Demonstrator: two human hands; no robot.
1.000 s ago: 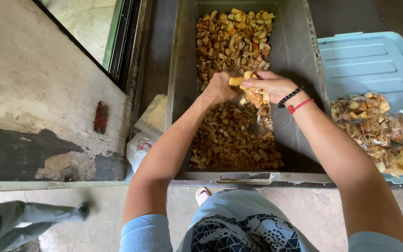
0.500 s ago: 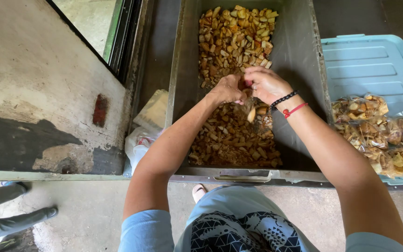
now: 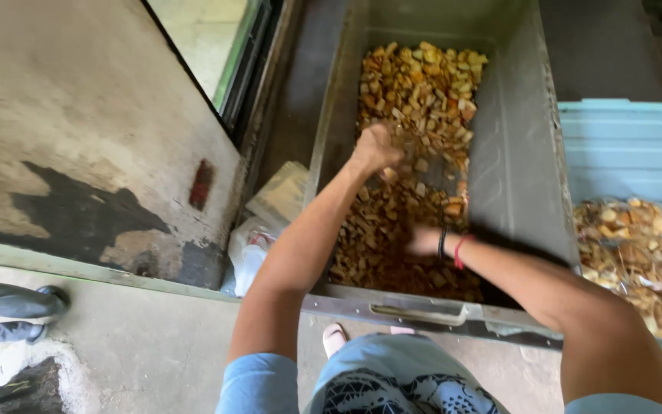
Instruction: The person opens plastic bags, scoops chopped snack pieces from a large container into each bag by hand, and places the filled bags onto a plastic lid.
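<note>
A long grey metal bin (image 3: 515, 153) holds a heap of golden-brown fried snack pieces (image 3: 423, 92). My left hand (image 3: 375, 147) is over the middle of the heap, its fingers curled down into the pieces. My right hand (image 3: 423, 240) is lower in the bin, near the front end, and blurred by motion. It has a black band and a red band at the wrist. I cannot see what it holds. The two hands are apart.
Clear bags of the same snack (image 3: 637, 261) lie on a light blue plastic lid (image 3: 630, 146) to the right. Plastic bags and a packet (image 3: 270, 222) sit in the gap left of the bin. Another person's feet (image 3: 9, 307) stand at far left. A stained concrete wall (image 3: 78, 153) rises on the left.
Both hands were together above the middle of the bin. They have separated: the left moved up the heap, the right dropped toward the front end.
</note>
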